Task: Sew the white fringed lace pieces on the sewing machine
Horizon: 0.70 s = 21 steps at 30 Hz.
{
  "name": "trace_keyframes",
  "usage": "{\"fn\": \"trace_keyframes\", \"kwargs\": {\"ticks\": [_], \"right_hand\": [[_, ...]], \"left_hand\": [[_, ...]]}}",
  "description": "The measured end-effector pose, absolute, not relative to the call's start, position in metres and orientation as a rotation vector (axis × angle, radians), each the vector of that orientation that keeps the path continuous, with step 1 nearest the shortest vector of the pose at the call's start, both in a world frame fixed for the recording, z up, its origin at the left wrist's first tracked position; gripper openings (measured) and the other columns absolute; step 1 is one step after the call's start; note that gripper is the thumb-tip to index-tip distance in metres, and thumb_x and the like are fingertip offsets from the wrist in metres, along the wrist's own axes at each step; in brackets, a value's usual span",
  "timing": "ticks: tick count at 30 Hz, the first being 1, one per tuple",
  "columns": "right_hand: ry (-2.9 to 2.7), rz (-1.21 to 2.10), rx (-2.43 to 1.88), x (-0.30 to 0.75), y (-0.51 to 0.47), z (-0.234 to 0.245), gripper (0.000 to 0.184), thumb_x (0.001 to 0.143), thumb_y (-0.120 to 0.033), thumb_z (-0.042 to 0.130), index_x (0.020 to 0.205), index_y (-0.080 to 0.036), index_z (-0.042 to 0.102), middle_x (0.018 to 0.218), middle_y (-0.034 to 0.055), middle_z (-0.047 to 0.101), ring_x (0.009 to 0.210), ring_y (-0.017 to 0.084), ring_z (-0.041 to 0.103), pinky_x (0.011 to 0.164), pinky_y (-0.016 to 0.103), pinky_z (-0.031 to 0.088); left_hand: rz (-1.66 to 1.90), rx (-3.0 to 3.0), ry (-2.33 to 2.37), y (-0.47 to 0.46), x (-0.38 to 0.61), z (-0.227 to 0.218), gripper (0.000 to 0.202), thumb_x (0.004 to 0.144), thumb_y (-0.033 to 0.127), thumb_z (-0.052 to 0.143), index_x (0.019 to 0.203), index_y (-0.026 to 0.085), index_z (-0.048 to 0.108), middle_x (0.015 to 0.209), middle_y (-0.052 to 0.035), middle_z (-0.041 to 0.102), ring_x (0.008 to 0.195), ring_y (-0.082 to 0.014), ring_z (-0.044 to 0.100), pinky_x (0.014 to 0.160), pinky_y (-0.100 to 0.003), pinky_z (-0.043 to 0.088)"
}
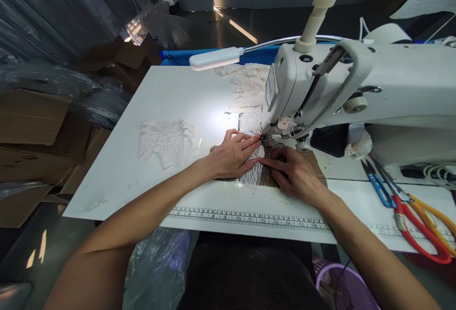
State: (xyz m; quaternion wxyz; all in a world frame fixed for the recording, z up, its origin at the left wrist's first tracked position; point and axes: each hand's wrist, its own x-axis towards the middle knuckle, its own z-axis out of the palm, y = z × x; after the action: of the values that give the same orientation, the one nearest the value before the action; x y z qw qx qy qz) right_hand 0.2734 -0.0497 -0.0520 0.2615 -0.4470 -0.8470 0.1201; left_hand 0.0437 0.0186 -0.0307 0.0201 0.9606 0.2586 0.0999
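A narrow strip of white lace (253, 173) lies under the needle area of a white sewing machine (290, 87). My left hand (235, 153) rests flat on the lace, fingers stretched toward the presser foot and slightly apart. From the other side, my right hand (294, 172) reaches in with its index finger extended to the lace edge beside the left fingertips. Its other fingers are bent and partly hidden. Beneath both hands is a brown plate (317, 165) on the white table (142, 193). Where the lace meets the foot is too small to make out.
More lace (167, 141) lies at left, with a lace pile (249, 84) behind. Red-handled scissors (420, 227) and blue thread snips (379, 186) lie at right. A lamp (216, 58) hangs over the table. A printed ruler (249, 217) runs along the front. Cardboard boxes (32, 134) stand left.
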Motion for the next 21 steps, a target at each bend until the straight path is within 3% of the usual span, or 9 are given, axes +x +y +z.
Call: {"fn": "trace_keyframes", "kwargs": {"ticks": [6, 12, 21], "right_hand": [[-2.305, 0.299, -1.273, 0.272, -0.052, -0.053, 0.038, 0.093, -0.018, 0.049, 0.125, -0.027, 0.067, 0.106, 0.0113, 0.057, 0.097, 0.026, 0.057, 0.084, 0.047, 0.053], [-2.338, 0.269, -1.286, 0.272, -0.052, -0.049, 0.036, 0.094, -0.019, 0.050, 0.125, -0.025, 0.068, 0.108, 0.0127, 0.057, 0.097, 0.028, 0.057, 0.082, 0.047, 0.053], [-2.391, 0.170, -1.298, 0.268, -0.049, -0.042, 0.036, 0.095, -0.020, 0.046, 0.125, -0.020, 0.067, 0.103, 0.0148, 0.058, 0.089, 0.027, 0.059, 0.075, 0.043, 0.054]], "left_hand": [[0.410, 3.019, 0.870, 0.013, 0.047, -0.033, 0.042, 0.100, 0.034, 0.039, 0.130, 0.008, 0.053, 0.141, -0.0187, 0.052, 0.121, -0.0307, 0.050, 0.104, -0.052, 0.032], [0.609, 3.077, 0.669, 0.015, 0.049, -0.038, 0.028, 0.100, 0.025, 0.041, 0.106, 0.013, 0.066, 0.109, -0.0086, 0.070, 0.090, -0.0203, 0.060, 0.091, -0.042, 0.042], [0.521, 3.039, 0.729, 0.016, 0.045, -0.031, 0.031, 0.097, 0.031, 0.046, 0.115, 0.016, 0.066, 0.127, -0.0092, 0.064, 0.098, -0.0235, 0.060, 0.094, -0.045, 0.042]]}}
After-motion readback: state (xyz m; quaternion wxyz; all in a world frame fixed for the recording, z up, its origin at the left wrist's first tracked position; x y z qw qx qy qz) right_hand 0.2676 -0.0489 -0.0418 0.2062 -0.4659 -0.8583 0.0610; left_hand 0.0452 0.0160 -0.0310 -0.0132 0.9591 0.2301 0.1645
